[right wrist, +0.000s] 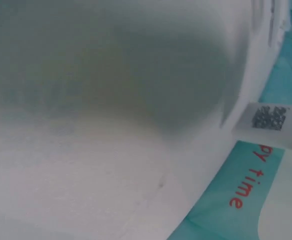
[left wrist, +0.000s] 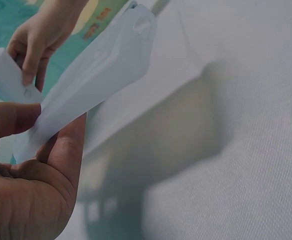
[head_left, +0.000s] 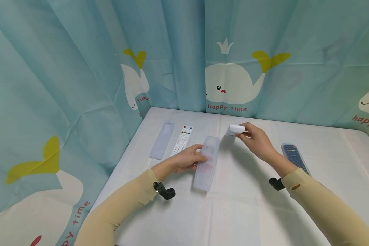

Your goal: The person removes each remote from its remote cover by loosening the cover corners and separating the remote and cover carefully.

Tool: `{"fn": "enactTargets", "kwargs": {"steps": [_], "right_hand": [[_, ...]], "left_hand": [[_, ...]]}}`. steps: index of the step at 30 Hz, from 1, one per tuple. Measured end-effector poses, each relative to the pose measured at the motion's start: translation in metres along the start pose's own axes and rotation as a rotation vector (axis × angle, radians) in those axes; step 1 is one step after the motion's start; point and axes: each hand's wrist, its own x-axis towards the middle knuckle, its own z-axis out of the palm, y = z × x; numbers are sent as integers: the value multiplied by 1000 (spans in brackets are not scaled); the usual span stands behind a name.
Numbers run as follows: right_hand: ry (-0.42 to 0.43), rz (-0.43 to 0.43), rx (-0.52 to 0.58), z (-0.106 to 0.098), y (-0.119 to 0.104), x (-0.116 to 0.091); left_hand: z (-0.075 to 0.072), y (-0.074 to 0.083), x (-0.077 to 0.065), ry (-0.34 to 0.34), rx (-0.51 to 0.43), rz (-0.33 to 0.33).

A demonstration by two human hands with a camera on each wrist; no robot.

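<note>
My left hand (head_left: 187, 159) pinches a translucent remote-control cover (head_left: 206, 176) by its side, thumb on the face toward me. In the left wrist view the cover (left wrist: 103, 65) is tilted above the table, its shadow on the cloth, and a hole shows near its far end. To the right, my right hand (head_left: 257, 140) grips a white remote control (head_left: 236, 128) held up off the table, one end toward the head camera. A dark speckled square label marks the remote (right wrist: 286, 127) in the right wrist view. Cover and remote are apart.
Left of my left hand lies a white remote with buttons (head_left: 183, 136), and beyond it a second translucent cover (head_left: 162, 140). A dark remote in a clear cover (head_left: 295, 158) lies at right, partly behind my forearm. Blue whale-print curtains (head_left: 184, 61) border the white-clothed table (head_left: 240, 212).
</note>
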Motion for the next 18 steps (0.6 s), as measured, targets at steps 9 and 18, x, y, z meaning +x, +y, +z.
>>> {"fn": "enactTargets", "kwargs": {"steps": [9,18], "right_hand": [[-118,-202,-298,15,7,-6],[-184,-640,-587,29,22,-13]], "left_hand": [[-4,1,0,13,-14,3],[-6,4,0,16,-43,1]]}}
